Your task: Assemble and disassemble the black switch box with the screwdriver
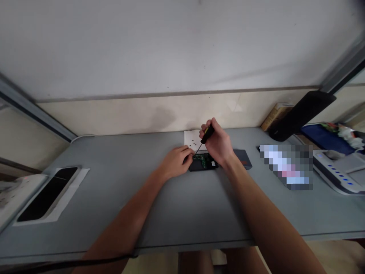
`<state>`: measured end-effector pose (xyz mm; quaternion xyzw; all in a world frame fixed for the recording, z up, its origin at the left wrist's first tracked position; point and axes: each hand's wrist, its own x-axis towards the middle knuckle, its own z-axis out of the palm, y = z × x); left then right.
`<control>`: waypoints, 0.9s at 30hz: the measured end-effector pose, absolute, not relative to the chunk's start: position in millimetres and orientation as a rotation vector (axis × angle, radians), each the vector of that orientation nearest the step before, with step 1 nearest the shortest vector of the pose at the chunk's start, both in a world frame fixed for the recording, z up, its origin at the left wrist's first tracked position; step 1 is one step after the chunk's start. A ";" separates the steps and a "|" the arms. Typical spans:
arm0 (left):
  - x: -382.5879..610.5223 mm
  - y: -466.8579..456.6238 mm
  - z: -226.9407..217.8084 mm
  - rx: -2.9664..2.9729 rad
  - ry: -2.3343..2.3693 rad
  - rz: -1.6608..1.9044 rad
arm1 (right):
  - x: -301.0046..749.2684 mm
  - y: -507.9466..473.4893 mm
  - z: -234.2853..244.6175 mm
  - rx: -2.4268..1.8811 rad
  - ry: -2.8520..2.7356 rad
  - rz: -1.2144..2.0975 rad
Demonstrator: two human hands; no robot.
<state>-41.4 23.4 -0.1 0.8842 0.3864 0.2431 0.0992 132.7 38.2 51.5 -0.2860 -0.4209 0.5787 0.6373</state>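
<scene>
A black, flat electronic device point(211, 164) with a bare green circuit board point(203, 157) lies on the grey table. My left hand point(176, 161) is closed at its upper left corner, fingers bent and pressed together against it. In my right hand point(219, 144) is a black and yellow screwdriver point(207, 134), gripped by the handle and slanting down. Its thin shaft reaches the board's upper left, close to my left fingertips; the tip's exact contact is too small to tell. Behind the device, several tiny dark screws lie on a white paper point(188, 135), partly covered by my right hand.
A dark grey box point(243, 158) sits right of the device. Farther right are a blurred-out item point(285, 167), a black cylinder point(302, 114), a book point(275, 115) and a white power unit point(333, 171). A black-screened phone point(49, 194) on white paper lies far left.
</scene>
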 end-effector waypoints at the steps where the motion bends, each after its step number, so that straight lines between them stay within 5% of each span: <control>1: -41.7 22.8 0.9 2.625 1.137 0.710 | 133.7 37.4 51.2 -0.656 -0.941 1.333; 15: -43.7 25.6 2.8 2.694 1.138 0.608 | 126.7 38.3 47.9 -0.691 -1.127 1.237; 27: -42.2 21.1 10.4 2.752 1.190 0.495 | 125.3 30.5 42.4 -0.933 -1.412 0.678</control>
